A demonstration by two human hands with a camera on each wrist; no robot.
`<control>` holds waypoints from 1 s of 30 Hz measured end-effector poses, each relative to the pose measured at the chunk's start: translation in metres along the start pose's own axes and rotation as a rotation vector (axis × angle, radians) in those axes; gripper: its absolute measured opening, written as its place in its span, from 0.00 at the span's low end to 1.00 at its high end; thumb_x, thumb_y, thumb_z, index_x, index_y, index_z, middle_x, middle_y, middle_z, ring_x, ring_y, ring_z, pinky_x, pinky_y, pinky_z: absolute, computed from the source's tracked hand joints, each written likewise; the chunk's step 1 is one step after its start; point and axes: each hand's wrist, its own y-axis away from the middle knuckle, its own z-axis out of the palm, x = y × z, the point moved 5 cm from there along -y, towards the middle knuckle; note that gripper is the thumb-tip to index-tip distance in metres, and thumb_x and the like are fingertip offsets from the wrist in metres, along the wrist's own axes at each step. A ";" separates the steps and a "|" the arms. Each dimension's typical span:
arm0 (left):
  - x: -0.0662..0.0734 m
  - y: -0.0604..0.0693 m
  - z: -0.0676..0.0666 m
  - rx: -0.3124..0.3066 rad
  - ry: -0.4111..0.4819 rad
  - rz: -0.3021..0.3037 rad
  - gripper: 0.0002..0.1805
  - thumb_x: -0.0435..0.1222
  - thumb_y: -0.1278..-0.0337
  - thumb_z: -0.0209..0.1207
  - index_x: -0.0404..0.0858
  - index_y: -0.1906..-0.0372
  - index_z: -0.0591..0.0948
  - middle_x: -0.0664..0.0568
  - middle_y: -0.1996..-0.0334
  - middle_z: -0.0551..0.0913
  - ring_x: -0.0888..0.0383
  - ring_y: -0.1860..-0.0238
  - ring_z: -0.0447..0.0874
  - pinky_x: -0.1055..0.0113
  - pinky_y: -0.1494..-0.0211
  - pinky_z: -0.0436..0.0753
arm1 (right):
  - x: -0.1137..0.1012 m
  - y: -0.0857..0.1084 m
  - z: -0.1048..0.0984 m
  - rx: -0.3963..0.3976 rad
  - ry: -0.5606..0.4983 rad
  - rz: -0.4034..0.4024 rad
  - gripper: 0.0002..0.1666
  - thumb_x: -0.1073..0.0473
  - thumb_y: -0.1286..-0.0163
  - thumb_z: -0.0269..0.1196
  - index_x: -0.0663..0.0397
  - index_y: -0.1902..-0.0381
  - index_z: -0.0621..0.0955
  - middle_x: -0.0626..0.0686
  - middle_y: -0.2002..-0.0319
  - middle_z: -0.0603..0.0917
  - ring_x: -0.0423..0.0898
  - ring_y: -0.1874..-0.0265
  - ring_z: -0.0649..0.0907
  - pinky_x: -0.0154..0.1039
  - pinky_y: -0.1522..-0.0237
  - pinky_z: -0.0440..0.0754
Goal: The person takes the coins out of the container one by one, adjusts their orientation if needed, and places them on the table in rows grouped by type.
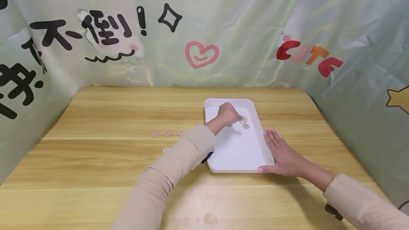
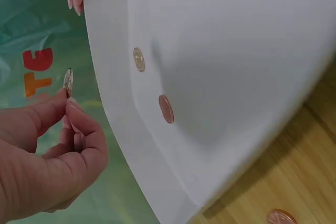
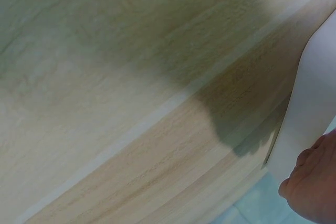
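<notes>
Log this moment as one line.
left hand: pinches coin above white tray | right hand: rests against tray's right side | inside tray: two coins | wooden table: other coins left of tray

On the bench, the tray lies right of three coins in a row, a fourth coin before them. Two coins lie inside near the right wall, the left hand over the tray with a pinched coin. The right hand touches the tray's right side; behind hangs the curtain
</notes>
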 end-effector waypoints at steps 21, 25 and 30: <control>-0.047 0.027 -0.037 -0.021 0.150 0.201 0.10 0.38 0.46 0.62 0.33 0.71 0.84 0.42 0.69 0.86 0.62 0.77 0.75 0.76 0.74 0.71 | -0.004 -0.006 0.004 -0.019 -0.008 0.001 0.68 0.30 0.49 0.62 0.75 0.31 0.47 0.72 0.30 0.46 0.66 0.30 0.45 0.55 0.29 0.45; -0.058 0.032 -0.046 -0.026 0.167 0.201 0.09 0.36 0.45 0.61 0.32 0.70 0.83 0.39 0.66 0.85 0.58 0.74 0.79 0.76 0.75 0.71 | -0.003 -0.005 0.004 -0.020 -0.023 0.008 0.68 0.30 0.49 0.62 0.75 0.31 0.46 0.71 0.29 0.45 0.66 0.29 0.44 0.50 0.27 0.38; -0.072 0.037 -0.057 -0.013 0.172 0.174 0.09 0.37 0.45 0.61 0.33 0.70 0.83 0.42 0.70 0.84 0.58 0.76 0.76 0.77 0.77 0.70 | 0.000 0.000 0.000 -0.018 -0.013 0.009 0.68 0.31 0.49 0.63 0.75 0.31 0.46 0.72 0.29 0.45 0.66 0.29 0.44 0.46 0.27 0.35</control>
